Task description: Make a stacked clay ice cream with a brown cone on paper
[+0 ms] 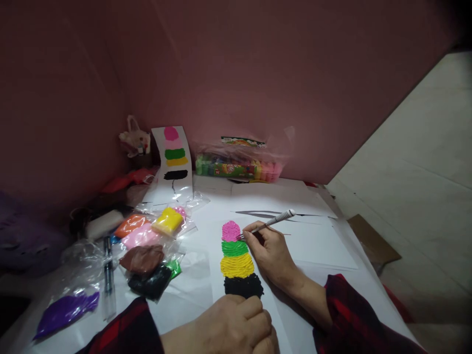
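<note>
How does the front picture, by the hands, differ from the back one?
The front picture lies flat; the back picture is propped up. The front picture's yellow and black touch; the back picture's have a white gap between. The back picture has a pale pink band; the front picture shows none. Both stack bright pink, green, yellow and black downward.

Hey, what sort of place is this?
Likely a craft corner, perhaps at home: bags of modeling clay, a striped clay picture in progress, and a similar picture propped at the back.

Both sleeves are dark plaid with red checks.
</note>
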Action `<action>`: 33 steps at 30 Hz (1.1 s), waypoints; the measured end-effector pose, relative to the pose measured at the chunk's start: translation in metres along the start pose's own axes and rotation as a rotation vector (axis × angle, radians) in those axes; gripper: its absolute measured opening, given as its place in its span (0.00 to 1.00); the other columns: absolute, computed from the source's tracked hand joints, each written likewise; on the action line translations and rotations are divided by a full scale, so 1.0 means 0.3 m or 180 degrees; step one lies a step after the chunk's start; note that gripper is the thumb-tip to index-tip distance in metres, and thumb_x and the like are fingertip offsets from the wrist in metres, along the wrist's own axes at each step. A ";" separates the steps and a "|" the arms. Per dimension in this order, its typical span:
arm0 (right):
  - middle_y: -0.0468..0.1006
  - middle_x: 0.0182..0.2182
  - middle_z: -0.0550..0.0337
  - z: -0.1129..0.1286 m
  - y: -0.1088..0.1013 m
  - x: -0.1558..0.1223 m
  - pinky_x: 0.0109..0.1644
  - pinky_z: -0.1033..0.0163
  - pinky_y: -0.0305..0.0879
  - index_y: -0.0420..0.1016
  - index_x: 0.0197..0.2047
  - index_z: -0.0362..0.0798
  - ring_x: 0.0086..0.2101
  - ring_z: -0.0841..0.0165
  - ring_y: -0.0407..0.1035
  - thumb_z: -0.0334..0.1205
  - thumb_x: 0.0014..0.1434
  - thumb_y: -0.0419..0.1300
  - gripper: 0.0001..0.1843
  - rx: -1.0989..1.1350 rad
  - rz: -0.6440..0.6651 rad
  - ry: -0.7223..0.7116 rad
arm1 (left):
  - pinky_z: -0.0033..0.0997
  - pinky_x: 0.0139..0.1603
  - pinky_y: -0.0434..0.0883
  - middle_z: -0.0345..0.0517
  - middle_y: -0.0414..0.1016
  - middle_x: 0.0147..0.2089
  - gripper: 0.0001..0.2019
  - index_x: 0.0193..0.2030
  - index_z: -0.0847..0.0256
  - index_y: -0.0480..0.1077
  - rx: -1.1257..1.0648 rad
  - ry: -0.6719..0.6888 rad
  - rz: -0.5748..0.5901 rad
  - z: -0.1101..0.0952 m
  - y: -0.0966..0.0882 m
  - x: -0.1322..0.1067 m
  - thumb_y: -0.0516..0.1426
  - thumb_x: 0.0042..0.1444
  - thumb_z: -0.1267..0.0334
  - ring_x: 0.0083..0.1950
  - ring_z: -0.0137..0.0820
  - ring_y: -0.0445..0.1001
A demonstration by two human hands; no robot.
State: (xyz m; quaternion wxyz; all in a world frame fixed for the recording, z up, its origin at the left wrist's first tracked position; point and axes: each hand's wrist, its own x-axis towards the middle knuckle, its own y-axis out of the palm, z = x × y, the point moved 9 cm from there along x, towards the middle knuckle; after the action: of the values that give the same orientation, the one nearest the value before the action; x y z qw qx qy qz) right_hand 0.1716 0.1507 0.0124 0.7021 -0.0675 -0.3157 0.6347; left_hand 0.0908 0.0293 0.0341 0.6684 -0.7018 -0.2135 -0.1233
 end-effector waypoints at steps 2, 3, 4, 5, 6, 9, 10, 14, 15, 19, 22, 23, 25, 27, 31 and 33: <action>0.77 0.29 0.59 0.001 -0.003 0.000 0.31 0.67 0.63 0.73 0.32 0.46 0.28 0.69 0.69 0.34 0.61 0.54 0.08 -0.0093 -0.0042 -0.0010 | 0.31 0.21 0.59 0.42 0.70 0.28 0.03 0.34 0.66 0.70 -0.0005 -0.0001 -0.0039 -0.001 -0.004 0.002 0.55 0.59 0.72 0.28 0.30 0.62; 0.77 0.29 0.59 -0.001 -0.005 0.001 0.30 0.67 0.62 0.73 0.32 0.46 0.28 0.69 0.69 0.34 0.61 0.54 0.08 -0.0123 -0.0065 0.0001 | 0.31 0.21 0.59 0.42 0.70 0.28 0.04 0.34 0.66 0.70 -0.0028 0.0001 -0.0053 -0.001 -0.005 0.002 0.55 0.59 0.72 0.28 0.30 0.62; 0.77 0.29 0.58 -0.004 -0.006 0.001 0.30 0.67 0.62 0.73 0.32 0.46 0.27 0.69 0.69 0.34 0.61 0.54 0.08 -0.0146 -0.0086 0.0023 | 0.32 0.21 0.59 0.42 0.70 0.28 0.04 0.34 0.66 0.70 -0.0055 -0.0005 -0.0064 0.000 -0.005 0.003 0.55 0.59 0.72 0.28 0.30 0.62; 0.77 0.29 0.58 -0.007 -0.007 0.001 0.29 0.67 0.62 0.73 0.32 0.46 0.27 0.69 0.68 0.34 0.61 0.54 0.08 -0.0162 -0.0101 0.0048 | 0.32 0.21 0.58 0.42 0.70 0.28 0.04 0.34 0.66 0.70 -0.0080 -0.0010 -0.0074 0.000 -0.005 0.004 0.55 0.59 0.72 0.27 0.30 0.61; 0.77 0.29 0.58 -0.009 -0.008 0.002 0.29 0.67 0.62 0.73 0.32 0.45 0.26 0.70 0.68 0.34 0.61 0.54 0.08 -0.0175 -0.0118 0.0067 | 0.32 0.21 0.58 0.42 0.70 0.27 0.04 0.34 0.66 0.70 -0.0106 -0.0009 -0.0087 0.001 -0.004 0.004 0.55 0.59 0.72 0.27 0.30 0.61; 0.76 0.28 0.58 -0.008 -0.013 0.004 0.29 0.67 0.61 0.73 0.32 0.45 0.25 0.70 0.68 0.34 0.60 0.53 0.08 -0.0226 -0.0171 0.0050 | 0.32 0.21 0.58 0.42 0.70 0.27 0.04 0.33 0.66 0.69 -0.0119 -0.0021 -0.0136 0.003 -0.003 0.003 0.56 0.58 0.72 0.27 0.29 0.61; 0.76 0.28 0.58 -0.005 -0.015 0.004 0.30 0.67 0.61 0.72 0.31 0.45 0.25 0.70 0.67 0.33 0.60 0.53 0.08 -0.0239 -0.0185 0.0030 | 0.31 0.21 0.58 0.42 0.70 0.27 0.04 0.32 0.66 0.69 -0.0105 -0.0026 -0.0141 0.004 -0.002 0.002 0.56 0.58 0.72 0.27 0.29 0.61; 0.75 0.26 0.59 -0.009 -0.022 0.004 0.29 0.67 0.61 0.71 0.31 0.46 0.24 0.71 0.67 0.33 0.60 0.53 0.08 -0.0230 -0.0255 0.0055 | 0.31 0.21 0.57 0.41 0.69 0.27 0.04 0.33 0.65 0.68 -0.0061 0.0008 -0.0151 0.001 0.003 -0.003 0.56 0.59 0.71 0.27 0.29 0.62; 0.74 0.25 0.60 -0.012 -0.024 0.004 0.28 0.67 0.61 0.71 0.31 0.45 0.24 0.71 0.66 0.34 0.60 0.53 0.08 -0.0207 -0.0272 0.0076 | 0.31 0.21 0.56 0.41 0.69 0.27 0.04 0.33 0.65 0.68 -0.0061 0.0009 -0.0146 0.001 0.005 -0.004 0.56 0.59 0.71 0.27 0.29 0.62; 0.71 0.23 0.62 -0.021 -0.032 0.003 0.28 0.67 0.61 0.71 0.31 0.45 0.22 0.72 0.64 0.36 0.60 0.54 0.08 -0.0097 -0.0367 0.0118 | 0.31 0.21 0.57 0.41 0.69 0.27 0.04 0.32 0.65 0.68 -0.0084 -0.0007 -0.0054 0.000 0.010 -0.006 0.56 0.58 0.71 0.26 0.29 0.61; 0.71 0.24 0.62 -0.023 -0.034 0.004 0.30 0.67 0.62 0.72 0.32 0.45 0.24 0.72 0.64 0.36 0.60 0.54 0.08 -0.0050 -0.0380 0.0147 | 0.31 0.21 0.58 0.41 0.70 0.27 0.02 0.33 0.66 0.69 -0.0118 0.0000 -0.0029 0.000 0.009 -0.006 0.57 0.57 0.72 0.27 0.29 0.61; 0.72 0.24 0.61 -0.021 -0.033 0.005 0.30 0.67 0.62 0.72 0.32 0.45 0.24 0.72 0.65 0.36 0.60 0.54 0.08 -0.0021 -0.0363 0.0141 | 0.31 0.21 0.58 0.41 0.70 0.27 0.02 0.33 0.66 0.69 -0.0138 0.0011 -0.0057 -0.001 0.007 -0.005 0.57 0.57 0.72 0.27 0.30 0.61; 0.73 0.26 0.60 -0.019 -0.027 0.006 0.32 0.67 0.63 0.72 0.32 0.44 0.25 0.71 0.66 0.36 0.61 0.54 0.08 0.0060 -0.0301 0.0128 | 0.31 0.21 0.57 0.41 0.69 0.27 0.03 0.33 0.66 0.69 -0.0155 0.0028 -0.0145 -0.001 0.002 -0.004 0.57 0.58 0.72 0.27 0.30 0.60; 0.74 0.26 0.60 -0.019 -0.021 0.006 0.33 0.66 0.64 0.72 0.32 0.45 0.26 0.70 0.68 0.36 0.61 0.54 0.08 0.0105 -0.0236 0.0125 | 0.31 0.22 0.57 0.41 0.69 0.26 0.04 0.32 0.66 0.69 -0.0144 0.0009 -0.0217 0.002 0.000 -0.001 0.56 0.58 0.72 0.26 0.29 0.60; 0.75 0.28 0.59 -0.016 -0.017 0.002 0.33 0.66 0.64 0.73 0.33 0.46 0.28 0.69 0.70 0.35 0.61 0.54 0.08 -0.0027 -0.0207 0.0028 | 0.31 0.23 0.57 0.41 0.68 0.25 0.06 0.29 0.66 0.69 -0.0172 0.0055 -0.0255 -0.003 0.003 0.002 0.55 0.58 0.73 0.25 0.29 0.59; 0.76 0.29 0.58 -0.016 -0.020 0.000 0.34 0.66 0.64 0.72 0.33 0.46 0.30 0.68 0.70 0.34 0.61 0.54 0.08 -0.0118 -0.0254 -0.0003 | 0.31 0.23 0.57 0.41 0.67 0.24 0.08 0.28 0.66 0.68 -0.0161 0.0048 -0.0265 -0.003 0.002 0.002 0.55 0.58 0.74 0.25 0.29 0.58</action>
State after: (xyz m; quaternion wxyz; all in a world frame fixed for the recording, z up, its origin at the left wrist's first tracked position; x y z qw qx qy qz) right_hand 0.1794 0.1512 0.0115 0.7254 -0.0675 -0.3302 0.6002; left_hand 0.0918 0.0284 0.0338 0.6463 -0.7079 -0.2343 -0.1617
